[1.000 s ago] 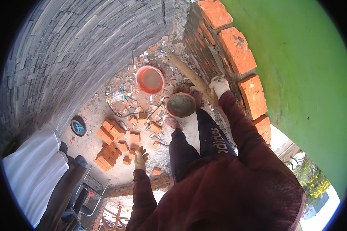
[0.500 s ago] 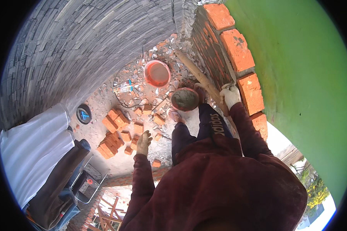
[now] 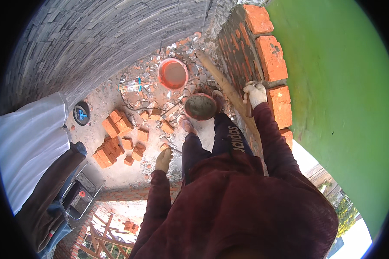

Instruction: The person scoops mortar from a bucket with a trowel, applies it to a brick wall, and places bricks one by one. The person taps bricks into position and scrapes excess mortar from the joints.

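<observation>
Up against the brick wall on my right, my gloved right hand is closed round a trowel. Its brown handle sticks out below my fist, and its blade is hard to make out against the wall. The wall's inner face is smeared with mortar, and orange bricks line its top edge with grey mortar between them. My gloved left hand hangs in the air with fingers stretched out and nothing in it. A round pan of grey mortar rests on the ground at my feet.
Behind the pan stands an orange bucket on brick rubble. A wooden pole leans along the wall's foot. Loose bricks lie in piles to my left, beyond which cloths hang. A green surface borders the wall's right.
My right hand has moved slightly up and back along the wall, turning so that the trowel's handle now shows. My left hand stays low and open; the whole view has shifted a little.
</observation>
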Motion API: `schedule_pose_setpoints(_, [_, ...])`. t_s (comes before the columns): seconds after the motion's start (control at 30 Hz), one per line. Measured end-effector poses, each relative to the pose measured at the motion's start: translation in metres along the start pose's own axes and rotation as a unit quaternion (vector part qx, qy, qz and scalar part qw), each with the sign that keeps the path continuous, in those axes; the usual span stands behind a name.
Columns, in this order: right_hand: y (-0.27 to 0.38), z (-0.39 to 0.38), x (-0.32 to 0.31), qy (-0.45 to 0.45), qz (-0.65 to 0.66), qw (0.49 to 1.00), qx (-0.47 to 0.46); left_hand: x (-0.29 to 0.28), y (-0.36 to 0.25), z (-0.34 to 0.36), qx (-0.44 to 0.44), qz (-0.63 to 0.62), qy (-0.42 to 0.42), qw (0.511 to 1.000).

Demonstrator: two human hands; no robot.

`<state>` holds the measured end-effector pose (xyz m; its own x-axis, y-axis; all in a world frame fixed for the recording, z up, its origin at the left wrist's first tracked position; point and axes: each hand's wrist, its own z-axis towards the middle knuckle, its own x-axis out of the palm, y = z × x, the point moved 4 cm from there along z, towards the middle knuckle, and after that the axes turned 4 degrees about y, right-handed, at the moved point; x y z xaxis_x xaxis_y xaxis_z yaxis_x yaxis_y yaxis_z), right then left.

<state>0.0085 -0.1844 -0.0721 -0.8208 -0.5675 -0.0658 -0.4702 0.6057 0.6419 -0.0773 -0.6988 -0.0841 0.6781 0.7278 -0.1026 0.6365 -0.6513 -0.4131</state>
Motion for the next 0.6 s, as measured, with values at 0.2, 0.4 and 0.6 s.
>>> schedule_pose_setpoints(0.2, [-0.002, 0.129, 0.056, -0.059, -0.202, 0.977, 0.020, 0.005, 0.026, 0.005, 0.001, 0.024, 0.016, 1.000])
schedule_pose_setpoints(0.4, [0.003, 0.159, 0.040, -0.019, 0.087, 0.996, 0.012, 0.003, 0.030, -0.018, -0.023, -0.031, -0.004, 0.999])
schedule_pose_setpoints(0.6, [0.009, 0.029, 0.017, -0.049, -0.007, 0.997, -0.057, -0.014, 0.056, -0.023, -0.028, -0.094, -0.027, 0.995])
